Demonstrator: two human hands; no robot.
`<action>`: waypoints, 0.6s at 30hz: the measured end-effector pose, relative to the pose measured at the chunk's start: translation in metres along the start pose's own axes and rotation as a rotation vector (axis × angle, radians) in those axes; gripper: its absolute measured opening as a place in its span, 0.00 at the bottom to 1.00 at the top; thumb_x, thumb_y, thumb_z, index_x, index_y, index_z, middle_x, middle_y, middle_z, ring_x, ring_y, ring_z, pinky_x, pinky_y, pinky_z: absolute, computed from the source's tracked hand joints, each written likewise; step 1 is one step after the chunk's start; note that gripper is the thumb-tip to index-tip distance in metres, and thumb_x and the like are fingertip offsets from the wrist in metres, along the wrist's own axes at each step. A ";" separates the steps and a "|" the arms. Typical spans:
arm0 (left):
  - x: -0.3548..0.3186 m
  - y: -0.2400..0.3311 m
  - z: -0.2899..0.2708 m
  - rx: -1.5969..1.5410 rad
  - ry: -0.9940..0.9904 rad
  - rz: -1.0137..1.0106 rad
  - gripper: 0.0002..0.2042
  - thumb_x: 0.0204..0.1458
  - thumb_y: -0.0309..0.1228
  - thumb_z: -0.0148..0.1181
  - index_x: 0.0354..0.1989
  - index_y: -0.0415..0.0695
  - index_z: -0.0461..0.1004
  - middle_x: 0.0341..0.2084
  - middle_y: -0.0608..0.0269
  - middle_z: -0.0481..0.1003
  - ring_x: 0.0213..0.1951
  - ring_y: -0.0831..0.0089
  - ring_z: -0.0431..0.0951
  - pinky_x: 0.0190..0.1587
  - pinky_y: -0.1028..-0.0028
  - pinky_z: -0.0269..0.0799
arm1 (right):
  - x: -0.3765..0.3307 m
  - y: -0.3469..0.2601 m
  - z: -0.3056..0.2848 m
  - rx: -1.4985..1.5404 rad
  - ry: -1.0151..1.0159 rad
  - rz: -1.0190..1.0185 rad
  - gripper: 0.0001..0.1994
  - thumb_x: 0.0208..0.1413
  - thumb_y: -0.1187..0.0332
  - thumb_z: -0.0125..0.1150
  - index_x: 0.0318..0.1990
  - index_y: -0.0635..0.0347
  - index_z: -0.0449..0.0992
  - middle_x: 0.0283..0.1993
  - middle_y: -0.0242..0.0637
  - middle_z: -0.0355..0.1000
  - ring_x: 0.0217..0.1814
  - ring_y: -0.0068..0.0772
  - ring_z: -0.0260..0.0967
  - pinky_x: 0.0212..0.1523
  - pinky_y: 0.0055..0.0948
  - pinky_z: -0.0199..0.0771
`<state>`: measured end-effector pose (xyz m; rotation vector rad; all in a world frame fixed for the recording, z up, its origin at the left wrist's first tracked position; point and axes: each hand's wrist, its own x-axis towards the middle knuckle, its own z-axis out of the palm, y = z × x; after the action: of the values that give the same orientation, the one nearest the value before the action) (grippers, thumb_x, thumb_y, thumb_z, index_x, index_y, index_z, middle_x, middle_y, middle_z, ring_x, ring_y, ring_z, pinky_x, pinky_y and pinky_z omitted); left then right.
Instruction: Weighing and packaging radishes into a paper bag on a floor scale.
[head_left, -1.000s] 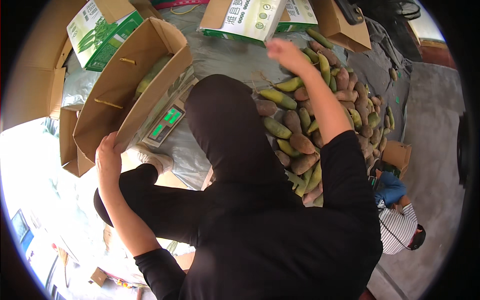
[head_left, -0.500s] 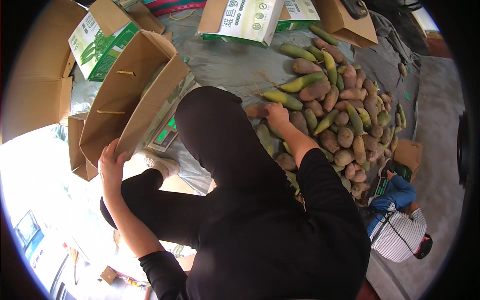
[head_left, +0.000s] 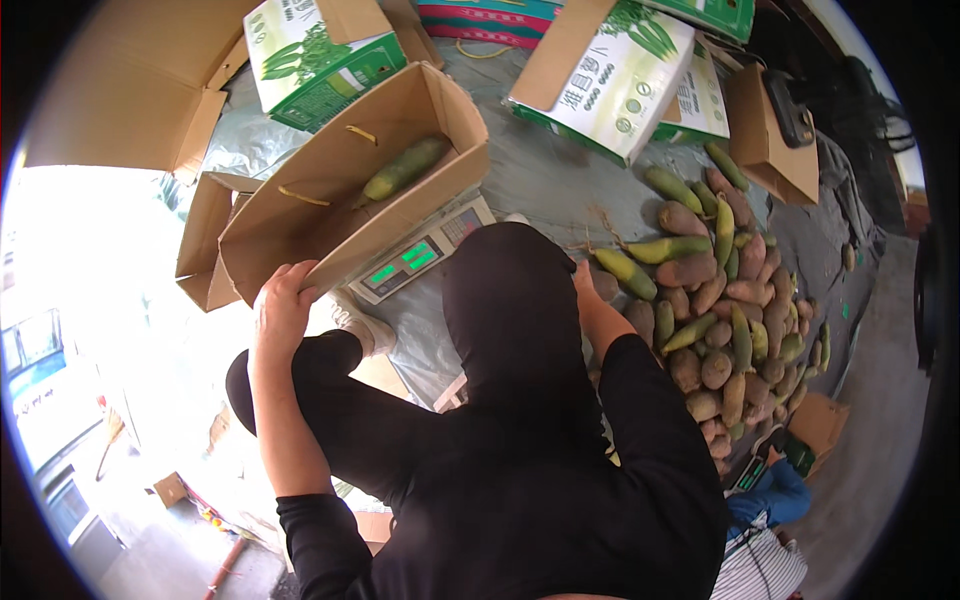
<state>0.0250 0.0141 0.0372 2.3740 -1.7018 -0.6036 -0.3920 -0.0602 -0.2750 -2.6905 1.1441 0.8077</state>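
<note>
My left hand grips the near edge of an open cardboard box, fingers over its wall. Inside lies one green radish; yellow cord loops show on the inner wall. The box stands tilted on a digital scale with lit green digits. My right hand is beside my right knee, at the left edge of a heap of radishes, some green, others brownish with soil. Its fingers are mostly hidden behind the knee, close to a brownish radish.
Green-and-white printed cartons lie at the back, another carton at the back left. A plain box with a black object on it stands at the far right. At lower right another person bends beside a second scale.
The view has shifted left, so the box interior and its green radish now show. My right hand, earlier on a brownish radish, is now largely hidden by my knee. My left hand stays on the box.
</note>
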 end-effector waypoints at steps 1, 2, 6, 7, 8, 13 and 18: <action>0.000 -0.001 0.000 -0.003 0.014 -0.014 0.15 0.44 0.21 0.56 0.44 0.42 0.75 0.35 0.52 0.74 0.40 0.53 0.74 0.44 0.64 0.69 | 0.003 0.000 0.009 -0.019 0.007 -0.050 0.11 0.52 0.65 0.54 0.43 0.48 0.77 0.45 0.31 0.68 0.53 0.32 0.63 0.48 0.47 0.61; 0.000 -0.001 -0.001 0.004 0.003 -0.016 0.15 0.45 0.21 0.57 0.44 0.42 0.75 0.35 0.52 0.74 0.40 0.53 0.74 0.44 0.63 0.69 | 0.004 0.000 0.020 -0.037 0.012 -0.097 0.12 0.52 0.65 0.54 0.44 0.47 0.77 0.46 0.31 0.68 0.54 0.32 0.62 0.48 0.47 0.61; 0.005 0.003 0.002 -0.003 0.002 -0.002 0.15 0.45 0.22 0.57 0.43 0.43 0.75 0.33 0.52 0.74 0.40 0.53 0.74 0.43 0.62 0.69 | 0.010 0.004 0.040 -0.133 0.083 -0.011 0.13 0.52 0.67 0.54 0.45 0.47 0.77 0.49 0.31 0.66 0.55 0.30 0.61 0.50 0.46 0.61; 0.000 0.001 0.000 0.006 0.011 0.002 0.14 0.45 0.22 0.57 0.43 0.43 0.75 0.33 0.53 0.73 0.39 0.53 0.74 0.43 0.62 0.69 | 0.010 -0.005 0.031 -0.083 0.068 0.025 0.13 0.51 0.66 0.54 0.46 0.48 0.77 0.48 0.31 0.66 0.55 0.31 0.61 0.49 0.46 0.61; 0.001 0.001 0.001 0.001 0.020 -0.004 0.14 0.45 0.22 0.57 0.43 0.43 0.75 0.33 0.53 0.73 0.39 0.53 0.74 0.43 0.62 0.69 | -0.007 -0.004 0.026 -0.037 0.044 0.082 0.14 0.51 0.66 0.55 0.46 0.48 0.76 0.48 0.31 0.67 0.55 0.31 0.61 0.48 0.46 0.62; -0.009 -0.005 -0.003 0.036 0.016 -0.034 0.11 0.46 0.24 0.57 0.40 0.43 0.76 0.32 0.54 0.73 0.39 0.54 0.74 0.43 0.62 0.70 | -0.019 0.018 -0.026 0.186 -0.070 0.325 0.16 0.49 0.65 0.59 0.48 0.50 0.73 0.48 0.32 0.69 0.56 0.34 0.62 0.45 0.45 0.64; -0.003 -0.002 -0.001 0.049 0.039 0.006 0.08 0.46 0.24 0.56 0.36 0.41 0.75 0.32 0.54 0.73 0.39 0.54 0.74 0.43 0.61 0.70 | -0.054 0.090 0.002 0.652 0.364 0.401 0.23 0.43 0.71 0.64 0.50 0.55 0.68 0.45 0.35 0.69 0.49 0.36 0.67 0.45 0.39 0.67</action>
<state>0.0265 0.0177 0.0382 2.3961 -1.7264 -0.5166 -0.4863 -0.0889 -0.2397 -2.1228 1.6929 -0.0622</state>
